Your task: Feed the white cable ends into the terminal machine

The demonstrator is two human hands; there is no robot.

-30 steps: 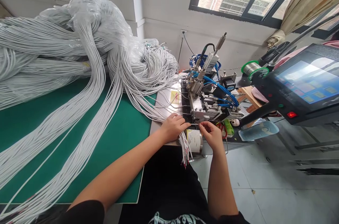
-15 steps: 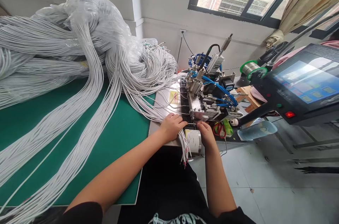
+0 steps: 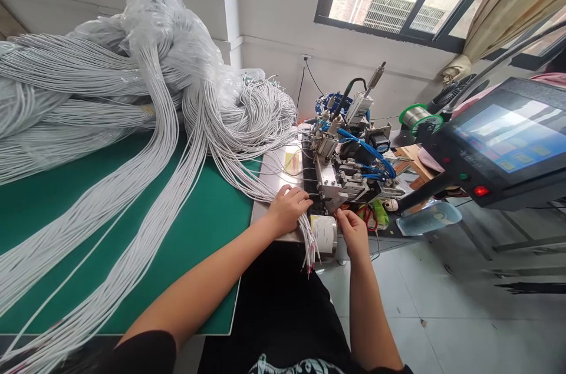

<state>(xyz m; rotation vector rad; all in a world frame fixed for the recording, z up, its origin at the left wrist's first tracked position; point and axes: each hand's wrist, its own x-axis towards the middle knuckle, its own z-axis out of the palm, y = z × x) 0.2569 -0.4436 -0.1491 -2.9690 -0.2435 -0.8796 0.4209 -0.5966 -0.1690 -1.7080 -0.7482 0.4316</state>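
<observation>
My left hand (image 3: pixel 288 209) is closed over a bundle of thin white cables (image 3: pixel 308 244), at the edge of a metal plate (image 3: pixel 272 176). The cables' reddish-tipped ends hang down past the plate's front edge. Just right of it, my right hand (image 3: pixel 355 233) has thumb and forefinger pinched together in front of a bench machine (image 3: pixel 329 176) with metal blocks and blue tubes. Whatever lies in that pinch is too small to make out. A metal cylinder with a white paper label (image 3: pixel 323 235) stands between the two hands.
Long white cable bundles (image 3: pixel 132 185), partly wrapped in clear plastic (image 3: pixel 154 14), cover much of the green table (image 3: pixel 207 279). To the right are red-handled scissors (image 3: pixel 369 217), a bluish bottle (image 3: pixel 428 220), a wire spool (image 3: pixel 420 119) and a touchscreen panel (image 3: pixel 517 132).
My right hand has moved slightly right, away from the machine's front. The thin piece that spanned the gap between my hands no longer shows. My left hand stays on the cables.
</observation>
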